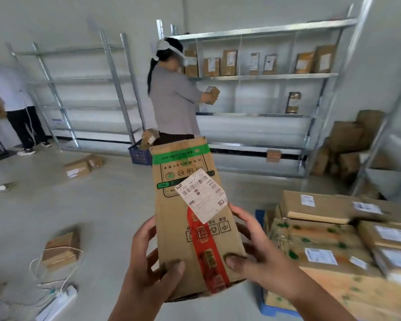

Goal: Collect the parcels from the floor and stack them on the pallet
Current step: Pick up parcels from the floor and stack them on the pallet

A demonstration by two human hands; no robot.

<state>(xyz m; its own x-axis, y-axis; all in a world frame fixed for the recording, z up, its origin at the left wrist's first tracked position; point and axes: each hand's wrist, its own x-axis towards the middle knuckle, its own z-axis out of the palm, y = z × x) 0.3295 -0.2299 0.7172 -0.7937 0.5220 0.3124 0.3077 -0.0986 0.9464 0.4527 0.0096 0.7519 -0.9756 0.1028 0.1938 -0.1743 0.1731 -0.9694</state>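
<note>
On the floor at left lie a tied parcel and a labelled parcel. Your left hand grips the near end of the tall cardboard parcel, thumb on its front face, fingers curled round its left edge. Your right hand grips its right edge likewise, holding it upright in mid-air. At right, stacked parcels rest on the blue pallet.
</note>
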